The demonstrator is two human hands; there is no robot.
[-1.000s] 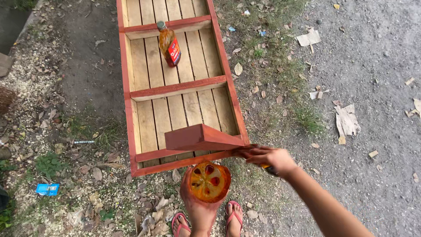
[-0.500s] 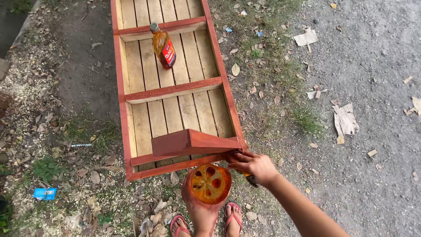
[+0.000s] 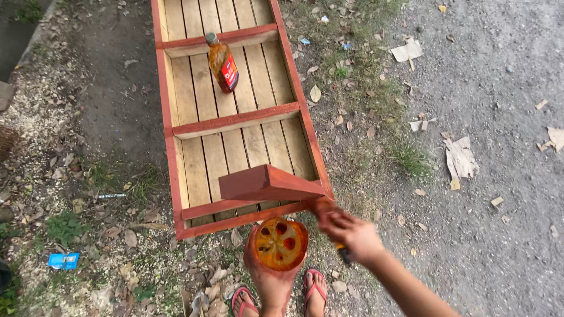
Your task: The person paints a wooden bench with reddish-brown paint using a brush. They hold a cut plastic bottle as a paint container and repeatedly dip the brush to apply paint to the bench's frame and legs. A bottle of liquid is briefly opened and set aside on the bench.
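My left hand is shut on a small round cup of orange-red stain, held just in front of a long slatted wooden rack with red-brown rails. My right hand grips a brush by its dark handle. The brush's front end touches the rack's near right corner. A red-brown painted board rests tilted on the rack's near end. An amber bottle with a red label sits on the slats farther up.
My feet in red flip-flops stand on leaf-strewn dirt below the rack. To the right runs a gravel road with torn cardboard scraps. Blue litter lies at the left, with grass patches beside the rack.
My right hand with the brush has shifted slightly lower along the rack's near right corner. The cup stays under the rack's end. The view has drifted a little.
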